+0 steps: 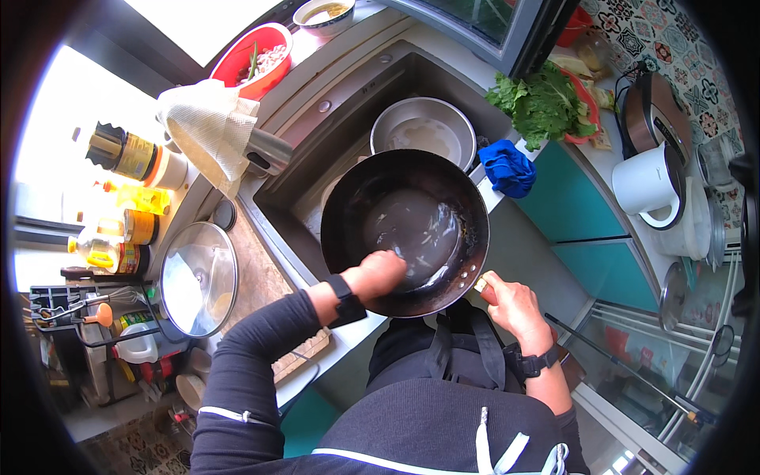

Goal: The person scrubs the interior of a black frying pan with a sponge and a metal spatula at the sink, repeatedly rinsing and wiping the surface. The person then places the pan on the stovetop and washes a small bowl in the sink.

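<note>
A dark wok (409,219) is tilted over the near side of the sink. In its bottom lies shallow cloudy liquid (415,228), with bright streaks that may be glints or bits. My right hand (515,303) grips the wok's handle (488,290) at the near right rim. Inside the wok's near left part is my left hand (380,274), its fingers curled; whether they hold anything is hidden. Beyond the wok, a steel basin (424,127) with some liquid stands in the dark sink (350,95), partly covered by the wok.
A blue cloth (507,168) lies on the sink's right edge, near leafy greens (537,104). Left of the sink are a glass lid (199,279), a cutting board (252,243) and a paper towel (208,127). A red bowl (255,62) sits behind; a white kettle (646,181) stands right.
</note>
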